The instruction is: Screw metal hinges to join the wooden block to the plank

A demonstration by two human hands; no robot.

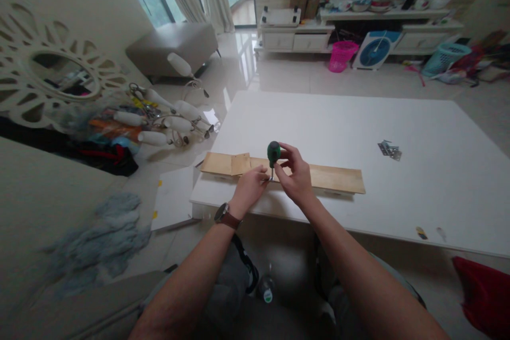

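A screwdriver with a green and black handle stands upright over a long wooden board. My right hand has its fingers closed around the lower handle and upper shaft. The tip points down at a small metal piece near the board's front edge. My left hand is closed beside the tip, its fingertips pinched at that spot; what they hold is too small to make out. A short wooden piece lies across the board to the left.
The board rests on a large white panel. Several metal brackets and screws lie at its right. A white lamp with several arms and a grey fluffy cloth are on the floor at left. A bottle stands below the panel.
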